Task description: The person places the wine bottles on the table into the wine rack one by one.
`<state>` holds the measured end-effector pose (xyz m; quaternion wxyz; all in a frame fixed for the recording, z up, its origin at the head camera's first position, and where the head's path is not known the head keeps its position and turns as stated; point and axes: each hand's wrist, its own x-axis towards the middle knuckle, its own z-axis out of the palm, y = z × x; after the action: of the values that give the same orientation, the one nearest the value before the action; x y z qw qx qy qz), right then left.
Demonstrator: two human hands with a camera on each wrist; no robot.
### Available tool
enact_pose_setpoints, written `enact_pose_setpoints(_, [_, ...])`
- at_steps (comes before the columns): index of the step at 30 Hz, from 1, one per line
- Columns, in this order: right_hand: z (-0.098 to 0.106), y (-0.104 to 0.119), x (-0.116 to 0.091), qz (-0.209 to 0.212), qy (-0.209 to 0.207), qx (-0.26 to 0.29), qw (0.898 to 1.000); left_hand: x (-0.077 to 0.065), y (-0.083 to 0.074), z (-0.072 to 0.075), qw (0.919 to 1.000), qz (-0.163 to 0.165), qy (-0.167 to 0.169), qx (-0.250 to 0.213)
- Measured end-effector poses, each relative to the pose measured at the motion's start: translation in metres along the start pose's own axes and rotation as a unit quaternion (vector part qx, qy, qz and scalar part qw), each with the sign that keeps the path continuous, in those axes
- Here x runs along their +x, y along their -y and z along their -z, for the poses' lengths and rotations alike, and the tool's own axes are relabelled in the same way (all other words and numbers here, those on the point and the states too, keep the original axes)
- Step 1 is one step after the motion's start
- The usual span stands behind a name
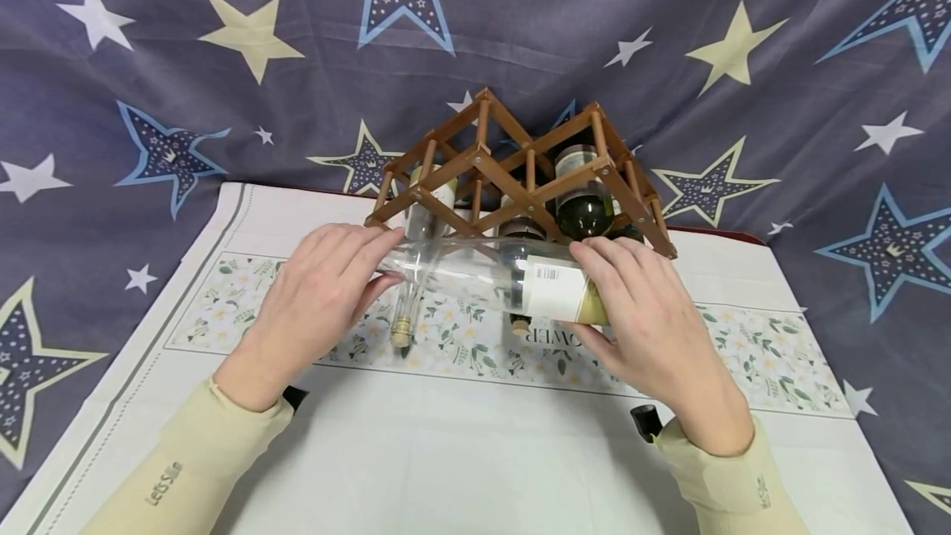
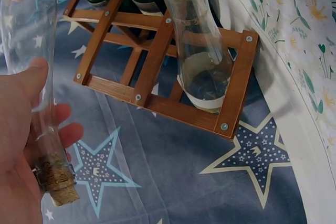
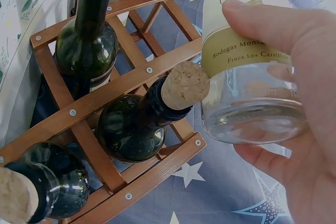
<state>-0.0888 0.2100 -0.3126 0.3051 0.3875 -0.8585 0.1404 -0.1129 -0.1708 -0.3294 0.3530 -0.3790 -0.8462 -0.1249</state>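
Note:
A clear glass wine bottle [image 1: 475, 271] lies level across both hands, in front of a wooden wine rack [image 1: 513, 190]. My left hand [image 1: 319, 287] grips its neck, and the left wrist view shows the cork [image 2: 58, 179] in its mouth. At the other end my right hand [image 1: 654, 320] holds the base, thumb and fingers around the white and gold label [image 3: 247, 51]. Behind it, another clear corked bottle [image 2: 202, 77] rests in the rack's left side. Green bottles [image 1: 584, 213] occupy other slots; three show in the right wrist view, including one with a cork [image 3: 185, 86] near the held bottle.
A white tablecloth [image 1: 446, 444] with a floral strip [image 1: 245, 304] covers the table. Directly behind the rack hangs a dark star-patterned cloth [image 1: 282, 106]. Corked necks stick out from the rack toward me, below the held bottle.

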Motion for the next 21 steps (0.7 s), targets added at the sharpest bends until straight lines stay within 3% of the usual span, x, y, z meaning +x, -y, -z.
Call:
enact_pose_setpoints(4, [0.0,0.0,0.0,0.0,-0.001,0.001,1.0,-0.001,0.001,0.0,1.0,-0.004,0.005,0.0])
enact_pose_setpoints(11, [-0.002,0.002,0.001,0.0,-0.004,0.009,1.0,-0.006,0.001,0.001,0.9998,-0.008,-0.016,-0.009])
enact_pose_setpoints(21, [-0.002,0.002,0.005,0.013,-0.047,0.023,0.999,-0.013,0.002,0.002,0.9989,0.019,-0.025,-0.036])
